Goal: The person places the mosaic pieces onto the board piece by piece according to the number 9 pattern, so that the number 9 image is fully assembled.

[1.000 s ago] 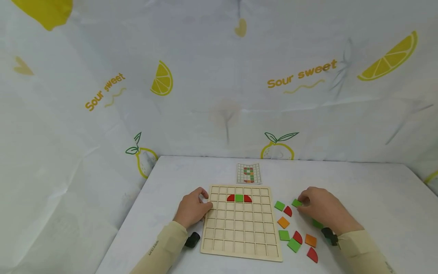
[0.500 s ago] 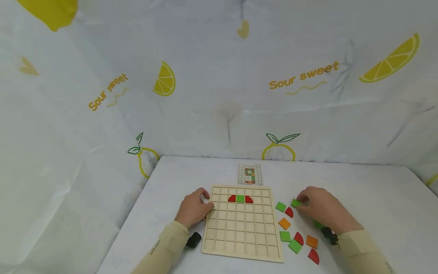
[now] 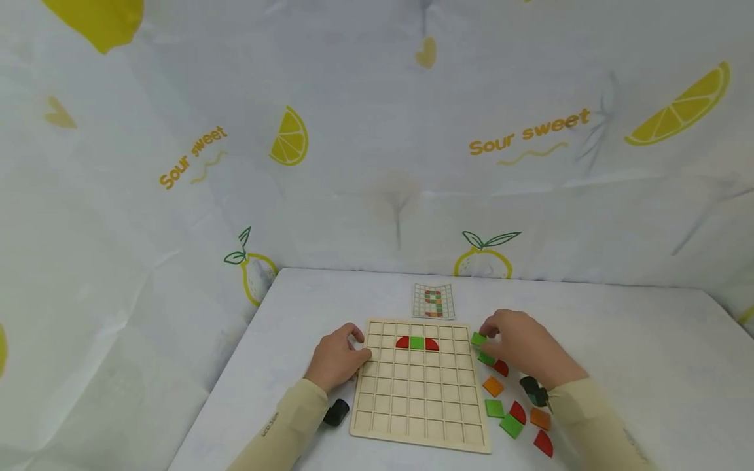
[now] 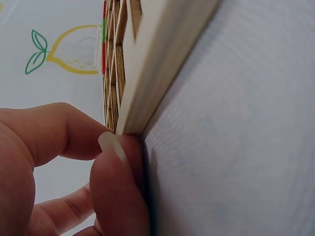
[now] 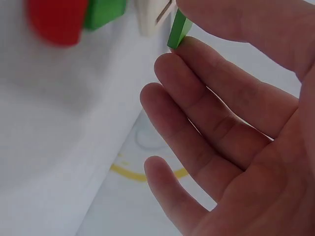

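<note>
My right hand (image 3: pixel 521 343) pinches a green square tile (image 3: pixel 478 339) between thumb and forefinger, just off the right edge of the wooden grid board (image 3: pixel 406 415). In the right wrist view this green tile (image 5: pixel 178 30) stands on edge between the fingertips, the other fingers spread out below. My left hand (image 3: pixel 336 358) grips the board's left edge; the left wrist view shows thumb and forefinger at the wooden rim (image 4: pixel 152 73). In the board's second row lie a red quarter-round tile (image 3: pixel 403 342), a green square (image 3: pixel 417 343) and another red quarter-round (image 3: pixel 432 344).
Several loose tiles lie right of the board, among them an orange square (image 3: pixel 493 386), a green square (image 3: pixel 511 426) and a red quarter-round (image 3: pixel 544 443). A pattern card (image 3: pixel 433 301) with a coloured figure lies behind the board. A printed cloth hangs behind the table.
My right hand has lifted the green tile and brought it left, up to the board's right edge. The left hand stays at the board's left edge. The head view has shifted slightly.
</note>
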### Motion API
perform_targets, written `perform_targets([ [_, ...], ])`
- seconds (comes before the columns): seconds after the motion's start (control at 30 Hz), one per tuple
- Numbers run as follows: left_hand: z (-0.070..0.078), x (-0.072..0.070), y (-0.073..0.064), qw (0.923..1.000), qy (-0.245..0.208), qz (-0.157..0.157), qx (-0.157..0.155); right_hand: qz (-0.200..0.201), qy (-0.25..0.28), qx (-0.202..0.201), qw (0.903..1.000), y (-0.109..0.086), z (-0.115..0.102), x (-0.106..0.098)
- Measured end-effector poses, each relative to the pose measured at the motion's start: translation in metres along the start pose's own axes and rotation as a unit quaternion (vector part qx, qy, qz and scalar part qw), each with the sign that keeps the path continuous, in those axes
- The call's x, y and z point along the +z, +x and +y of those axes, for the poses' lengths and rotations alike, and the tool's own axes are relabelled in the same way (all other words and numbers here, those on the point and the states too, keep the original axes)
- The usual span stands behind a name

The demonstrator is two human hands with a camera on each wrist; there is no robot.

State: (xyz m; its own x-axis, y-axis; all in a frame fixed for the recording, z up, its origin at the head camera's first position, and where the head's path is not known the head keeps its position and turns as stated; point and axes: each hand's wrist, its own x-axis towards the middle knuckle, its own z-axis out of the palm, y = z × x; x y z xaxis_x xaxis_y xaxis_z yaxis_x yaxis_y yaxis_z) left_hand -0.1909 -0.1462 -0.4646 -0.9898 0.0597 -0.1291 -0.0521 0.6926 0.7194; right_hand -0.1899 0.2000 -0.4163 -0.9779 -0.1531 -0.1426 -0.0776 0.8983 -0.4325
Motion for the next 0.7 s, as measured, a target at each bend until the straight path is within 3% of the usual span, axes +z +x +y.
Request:
perform_targets([
  [0.37, -0.004, -0.001, 0.003, 1.0000, 0.000, 0.003, -0.004, 0.009, 0.000, -0.072, 0.9974, 0.020, -0.049, 0.025],
  [0.7, -0.006, 0.001, 0.006, 1.0000, 0.000, 0.000, 0.001, 0.012, 0.002, -0.128, 0.9917, 0.026, -0.082, 0.048],
])
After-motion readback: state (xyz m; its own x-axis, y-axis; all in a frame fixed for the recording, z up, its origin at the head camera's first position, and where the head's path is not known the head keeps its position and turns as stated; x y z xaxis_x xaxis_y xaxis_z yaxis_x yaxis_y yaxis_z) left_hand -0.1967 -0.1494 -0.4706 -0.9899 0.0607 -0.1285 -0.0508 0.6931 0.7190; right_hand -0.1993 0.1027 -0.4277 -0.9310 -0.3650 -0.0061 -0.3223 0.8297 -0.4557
